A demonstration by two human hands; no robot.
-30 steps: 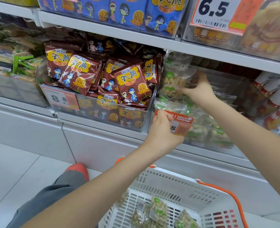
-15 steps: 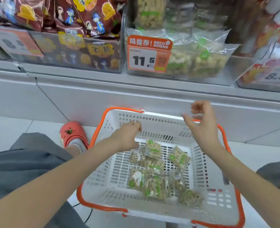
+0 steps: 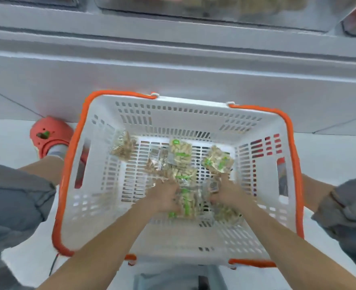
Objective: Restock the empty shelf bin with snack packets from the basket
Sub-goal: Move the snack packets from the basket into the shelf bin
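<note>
The picture is smeared with motion, so much of what my fingers are doing is lost to me. The shelf bin (image 3: 214, 7) at twelve o'clock is cut off by the top edge, and only its clear lower front shows. My fingertips are buried among the snack packets (image 3: 185, 197) in the middle of the basket (image 3: 173, 114).

My left hand (image 3: 164, 197) lies at the heap's nine o'clock side, knuckles up, fingers bent down into the packets; whether they have closed on one I cannot tell. My right hand (image 3: 225, 191) sits at the heap's three o'clock side, fingers curled against a packet (the blur hides whether that is a real grip).

Other packets lie apart on the basket floor: one packet (image 3: 123, 147) leaning against the wall at ten o'clock, one green-labelled packet (image 3: 180, 151) at twelve, another packet (image 3: 218, 161) at two, and one more (image 3: 225, 214) below my right wrist.

The basket's orange rim (image 3: 294, 164) rings the white walls; bare slotted floor lies open toward seven o'clock. My red shoe (image 3: 49, 137) stands just outside the basket at ten o'clock, my knees on either side.
</note>
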